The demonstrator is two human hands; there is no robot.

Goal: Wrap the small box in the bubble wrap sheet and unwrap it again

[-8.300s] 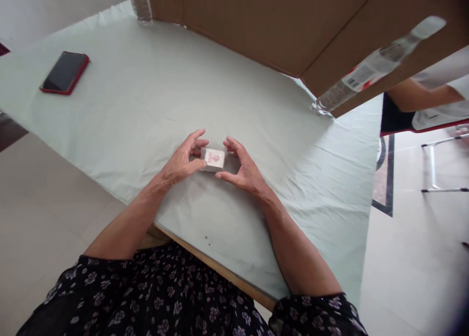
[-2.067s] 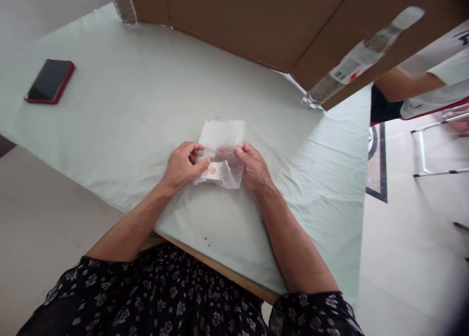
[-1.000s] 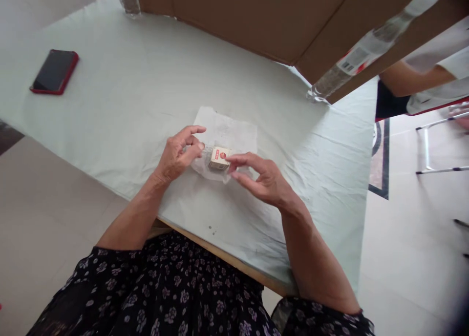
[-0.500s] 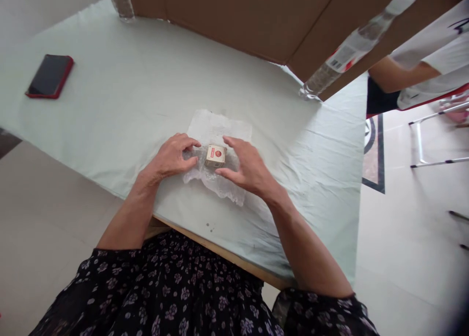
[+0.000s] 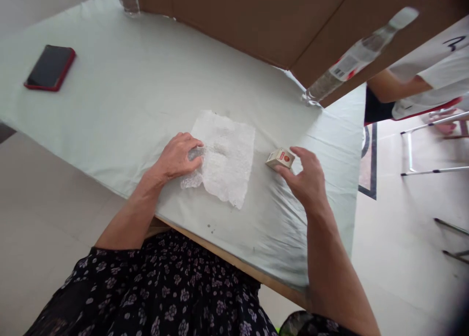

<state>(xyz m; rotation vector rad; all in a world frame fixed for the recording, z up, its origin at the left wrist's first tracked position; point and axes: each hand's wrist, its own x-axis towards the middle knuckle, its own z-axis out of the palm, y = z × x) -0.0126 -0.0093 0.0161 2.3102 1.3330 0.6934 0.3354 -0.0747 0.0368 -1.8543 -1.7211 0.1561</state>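
Observation:
A small beige box with a red mark (image 5: 280, 158) is pinched between the thumb and fingers of my right hand (image 5: 306, 179), low over the pale green tablecloth (image 5: 146, 92), to the right of the wrap. A sheet of white bubble wrap (image 5: 224, 155) lies spread flat near the table's front edge. My left hand (image 5: 178, 155) rests on the wrap's left edge, fingers curled and pressing it down.
A red-cased phone (image 5: 50, 67) lies at the far left of the table. A large brown cardboard sheet (image 5: 256, 18) stands along the back, with a plastic bottle (image 5: 357, 55) leaning at its right end. Another person's arm (image 5: 399, 87) shows at the far right.
The box was unwrapped from the bubble wrap. In the last half second my right hand carried it off the sheet to the right, while my left hand stayed on the wrap.

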